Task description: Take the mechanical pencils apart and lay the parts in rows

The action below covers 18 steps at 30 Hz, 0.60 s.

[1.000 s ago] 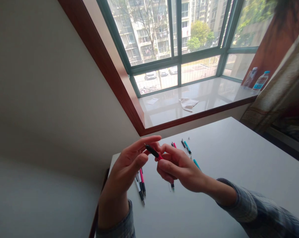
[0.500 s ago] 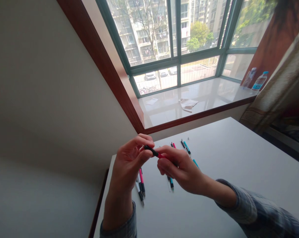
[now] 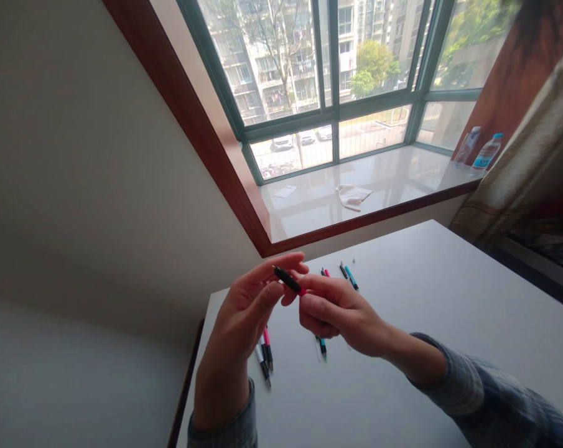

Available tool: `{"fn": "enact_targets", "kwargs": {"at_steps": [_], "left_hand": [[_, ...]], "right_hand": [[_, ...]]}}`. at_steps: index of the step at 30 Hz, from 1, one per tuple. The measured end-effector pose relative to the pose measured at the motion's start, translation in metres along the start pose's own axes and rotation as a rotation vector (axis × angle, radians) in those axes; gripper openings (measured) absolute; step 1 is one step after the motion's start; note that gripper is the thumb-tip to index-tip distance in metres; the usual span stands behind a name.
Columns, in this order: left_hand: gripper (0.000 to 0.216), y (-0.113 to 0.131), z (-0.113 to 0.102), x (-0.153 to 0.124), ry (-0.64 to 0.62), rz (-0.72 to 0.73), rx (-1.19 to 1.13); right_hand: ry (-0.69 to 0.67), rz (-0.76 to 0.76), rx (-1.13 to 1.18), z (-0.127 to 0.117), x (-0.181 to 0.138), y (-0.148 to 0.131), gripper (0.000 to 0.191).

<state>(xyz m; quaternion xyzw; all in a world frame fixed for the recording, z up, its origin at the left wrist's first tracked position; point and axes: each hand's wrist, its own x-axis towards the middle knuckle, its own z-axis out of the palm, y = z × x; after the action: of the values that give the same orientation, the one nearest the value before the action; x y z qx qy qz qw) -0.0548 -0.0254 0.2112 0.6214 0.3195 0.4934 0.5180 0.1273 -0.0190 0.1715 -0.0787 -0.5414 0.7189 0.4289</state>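
Note:
My right hand [image 3: 339, 314] is closed round a pink pen with a black grip [image 3: 288, 280], holding it above the white table [image 3: 425, 298]. My left hand [image 3: 248, 311] pinches the pen's black tip end between thumb and fingers. Below my hands lie loose pens: a pink and a white one [image 3: 265, 354] by my left wrist, and a blue-tipped one [image 3: 321, 346] under my right hand. Farther back lie a black and blue pair [image 3: 349, 275] and a pink piece [image 3: 325, 272].
A white wall is on the left. Beyond the table is a glossy window sill [image 3: 393, 180] with a crumpled cloth [image 3: 353, 195] and two plastic bottles [image 3: 478, 149] at its right end. A curtain [image 3: 533, 155] hangs at right.
My left fingers loosened and stretched out a little along the pen's tip. Both hands stay in about the same spot above the table.

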Motion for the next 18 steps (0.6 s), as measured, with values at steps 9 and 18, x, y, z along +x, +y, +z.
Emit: {"fn": "enact_targets", "kwargs": {"at_steps": [9, 18], "left_hand": [[0.017, -0.003, 0.003, 0.005, 0.137, 0.089, -0.009], [0.020, 0.000, 0.010, 0.005, 0.277, 0.156, -0.047]], "right_hand": [[0.085, -0.063, -0.134, 0.002, 0.000, 0.007, 0.020], [0.162, -0.070, -0.305, 0.001, 0.001, 0.007, 0.011]]}}
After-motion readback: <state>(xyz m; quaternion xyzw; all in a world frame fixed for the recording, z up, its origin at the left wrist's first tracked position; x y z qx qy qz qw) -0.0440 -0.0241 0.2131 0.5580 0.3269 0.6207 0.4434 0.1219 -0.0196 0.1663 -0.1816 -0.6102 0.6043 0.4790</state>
